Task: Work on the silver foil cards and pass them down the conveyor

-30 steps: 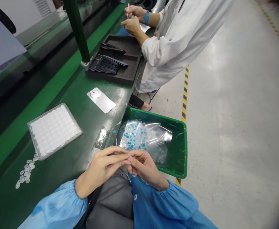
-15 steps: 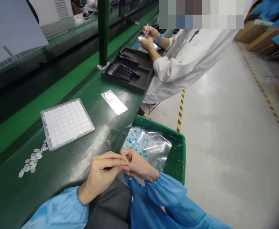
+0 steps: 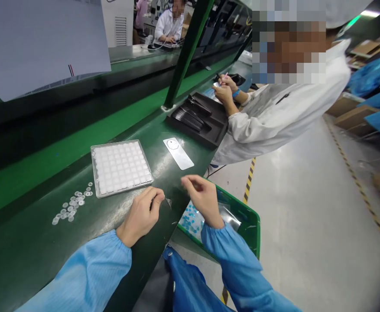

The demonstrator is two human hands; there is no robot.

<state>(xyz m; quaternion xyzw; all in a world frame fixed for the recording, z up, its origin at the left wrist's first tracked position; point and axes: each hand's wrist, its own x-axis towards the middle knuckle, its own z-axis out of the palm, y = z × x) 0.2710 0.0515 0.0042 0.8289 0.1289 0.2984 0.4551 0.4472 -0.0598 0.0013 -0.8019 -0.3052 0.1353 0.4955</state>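
Observation:
My left hand rests on the dark green bench, fingers curled and pinched on a small thin piece whose tip pokes out. My right hand hovers just past the bench edge, fingers pinched together on something I cannot make out. A clear tray of white round parts lies just beyond my left hand. A white rectangular plate with a round hole lies farther off. Loose clear discs are scattered left of the tray.
A green bin holding clear bags and blue dots hangs below the bench edge under my right hand. A person in a white coat works at a black tray of dark parts. A green post rises from the bench.
My hands, joined over my lap before, have separated and risen to the bench; the left now rests on it, the right is lifted above the bin. My view has tilted upward.

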